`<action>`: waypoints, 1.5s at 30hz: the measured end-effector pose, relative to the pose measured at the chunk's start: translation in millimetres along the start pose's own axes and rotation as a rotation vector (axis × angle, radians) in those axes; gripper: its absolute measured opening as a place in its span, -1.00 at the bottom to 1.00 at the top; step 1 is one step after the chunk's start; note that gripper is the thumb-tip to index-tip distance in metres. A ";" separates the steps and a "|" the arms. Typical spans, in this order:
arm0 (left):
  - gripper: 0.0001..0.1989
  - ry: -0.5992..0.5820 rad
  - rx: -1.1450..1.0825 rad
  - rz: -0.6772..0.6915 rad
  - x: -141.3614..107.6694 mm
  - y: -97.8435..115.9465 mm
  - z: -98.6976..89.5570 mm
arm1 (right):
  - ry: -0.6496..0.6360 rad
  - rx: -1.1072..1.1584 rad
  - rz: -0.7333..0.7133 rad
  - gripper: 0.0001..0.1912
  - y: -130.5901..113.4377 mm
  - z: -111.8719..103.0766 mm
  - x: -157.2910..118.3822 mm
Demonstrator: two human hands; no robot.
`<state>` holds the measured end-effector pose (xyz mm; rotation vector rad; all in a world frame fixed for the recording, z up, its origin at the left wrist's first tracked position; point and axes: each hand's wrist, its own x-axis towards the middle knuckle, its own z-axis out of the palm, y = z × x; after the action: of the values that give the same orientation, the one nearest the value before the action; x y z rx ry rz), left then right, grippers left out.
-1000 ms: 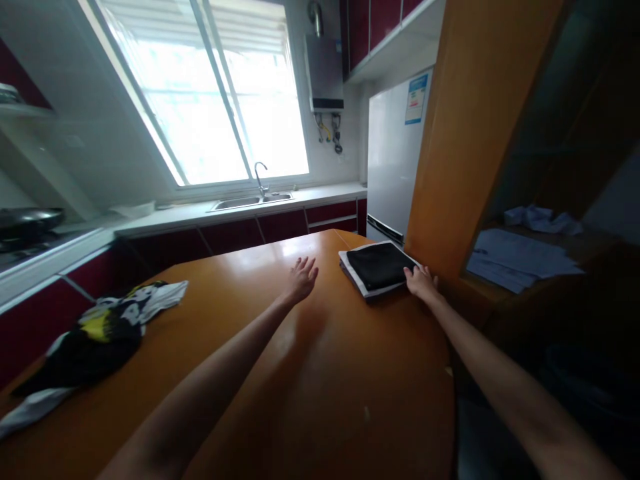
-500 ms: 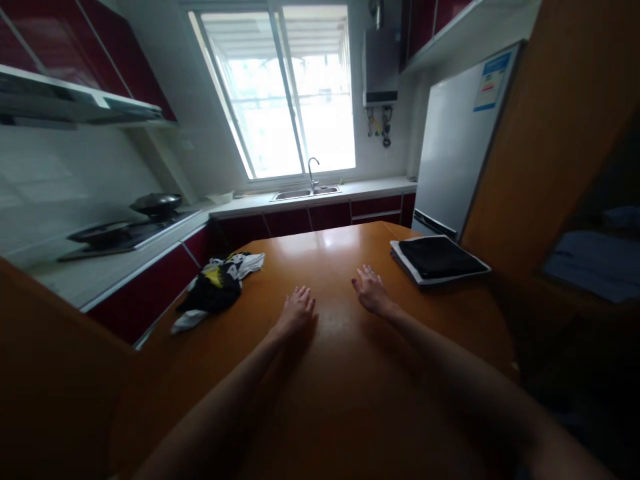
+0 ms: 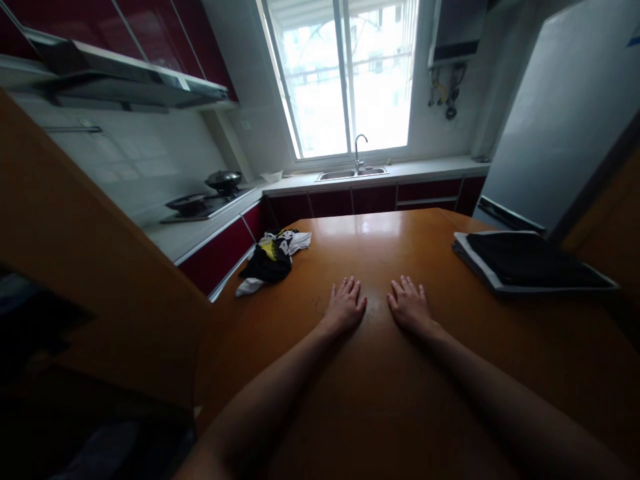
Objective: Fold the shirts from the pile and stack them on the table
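Both hands were palm-down on the table [image 3: 370, 393], fingers stretched forward and slightly spread, nothing held in either. Left hand [image 3: 346, 308] and right hand [image 3: 411, 308] sat side by side, apart, thumbs inward, with bare tabletop between them; palms looked to be resting on the wood, though contact underneath was hidden. Crumpled printed garment [image 3: 271, 260], black, white and yellow, lay ahead and to the left of the left hand, near it but not touching. Stack of folded clothes [image 3: 530, 259], black on top with white and grey layers below, lay ahead and well to the right of the right hand, also untouched. Step in hand, as judged: a pause between handlings, hands parked midway between loose garment and neat stack, no grasp begun. Any move onto the garment would have called for lifting the left hand, reaching forward-left and pinching an edge, with the right hand crossing over to help spread it; its overlapping folds could have hidden the hem. A move onto the stack would have called for a longer reach by the right hand, kept gentle so the layers did not slide.
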<state>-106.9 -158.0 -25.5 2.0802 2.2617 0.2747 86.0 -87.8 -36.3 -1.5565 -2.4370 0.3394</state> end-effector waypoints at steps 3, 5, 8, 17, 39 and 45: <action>-0.37 0.008 -0.003 0.010 -1.8 0.8 0.0 | 0.008 -0.030 -0.006 -0.39 0.8 1.0 1.1; -0.36 0.013 -0.005 0.012 -2.5 1.0 0.5 | 0.011 -0.040 -0.014 -0.39 1.5 1.3 1.5; -0.36 0.027 -0.009 0.016 -2.7 0.6 1.9 | 0.015 -0.048 -0.023 -0.40 2.3 1.0 1.0; -0.38 0.028 -0.023 0.010 -3.5 0.8 0.9 | 0.033 -0.052 -0.024 -0.40 3.2 -0.4 -0.5; -0.37 0.038 -0.042 0.019 -3.9 1.0 2.5 | 0.045 -0.039 -0.017 -0.41 5.0 0.2 0.4; -0.53 0.144 -0.169 -0.024 10.9 -14.8 -4.3 | 0.038 -0.038 -0.019 -0.41 7.4 0.2 0.2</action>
<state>-123.1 -148.8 -22.9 2.0071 2.2481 0.6110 92.2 -84.6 -38.8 -1.5397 -2.4414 0.2599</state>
